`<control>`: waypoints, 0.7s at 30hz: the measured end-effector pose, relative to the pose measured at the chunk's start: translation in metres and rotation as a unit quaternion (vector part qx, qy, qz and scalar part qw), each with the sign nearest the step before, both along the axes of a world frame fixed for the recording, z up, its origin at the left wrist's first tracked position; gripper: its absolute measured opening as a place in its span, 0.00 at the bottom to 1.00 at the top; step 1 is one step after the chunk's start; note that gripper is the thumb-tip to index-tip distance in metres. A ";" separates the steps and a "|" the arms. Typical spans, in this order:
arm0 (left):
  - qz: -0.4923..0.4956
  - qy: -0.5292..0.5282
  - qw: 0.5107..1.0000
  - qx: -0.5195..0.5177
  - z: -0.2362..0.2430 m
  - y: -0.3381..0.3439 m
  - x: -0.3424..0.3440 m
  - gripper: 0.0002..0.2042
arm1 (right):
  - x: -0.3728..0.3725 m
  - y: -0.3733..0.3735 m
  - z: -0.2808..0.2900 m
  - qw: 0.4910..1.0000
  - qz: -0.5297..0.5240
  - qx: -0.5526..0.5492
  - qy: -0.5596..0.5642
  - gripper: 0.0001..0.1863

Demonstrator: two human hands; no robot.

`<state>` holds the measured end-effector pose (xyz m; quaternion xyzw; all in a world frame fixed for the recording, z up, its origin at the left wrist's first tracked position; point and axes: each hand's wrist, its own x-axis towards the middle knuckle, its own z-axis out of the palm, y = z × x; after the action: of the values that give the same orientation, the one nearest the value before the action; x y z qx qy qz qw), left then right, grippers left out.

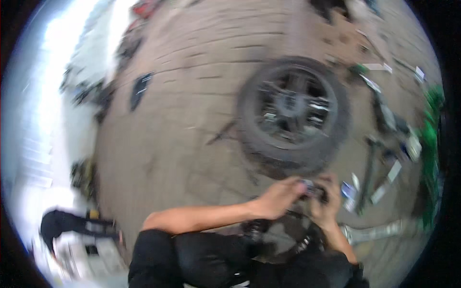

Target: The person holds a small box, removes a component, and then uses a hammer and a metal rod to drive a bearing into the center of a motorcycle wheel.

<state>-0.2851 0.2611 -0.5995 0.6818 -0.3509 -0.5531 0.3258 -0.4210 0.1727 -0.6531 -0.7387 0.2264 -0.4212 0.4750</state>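
My left hand (278,198) reaches in from the left with its fingers closed on a small dark part with a shiny spot (314,190). On the other side of that part, my right hand (327,204) is curled around it. Motion blur hides its exact kind. Just beyond my hands a wheel with a black tyre (249,129) and a spoked rim lies flat on the paving. Below my hands, between my knees, is a dark rounded thing that I cannot make out.
Long metal pieces (372,165) and small packets (349,192) lie on the right, near something green (432,115). A dark flat object (140,91) rests on the bricks at upper left. Another person in dark clothes (72,224) bends over at lower left.
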 end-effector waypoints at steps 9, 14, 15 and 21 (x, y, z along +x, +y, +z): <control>0.076 -0.023 0.985 -0.150 -0.016 0.018 0.008 0.24 | 0.001 0.019 -0.045 0.989 0.050 0.134 0.047 0.21; 0.061 -0.056 0.991 -0.103 0.002 0.034 0.017 0.22 | 0.009 0.005 -0.059 0.978 0.182 0.094 0.041 0.21; 0.064 -0.055 0.992 -0.095 0.001 0.039 0.018 0.21 | 0.012 0.004 -0.061 0.974 0.203 0.092 0.040 0.20; 0.067 -0.009 0.997 -0.029 -0.003 0.055 0.024 0.21 | 0.033 0.007 -0.044 0.938 0.322 0.123 0.042 0.20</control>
<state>-0.2616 0.3165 -0.6023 0.6990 -0.3235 -0.5132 0.3787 -0.3876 0.1792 -0.6972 -0.7252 0.0463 -0.1836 0.6620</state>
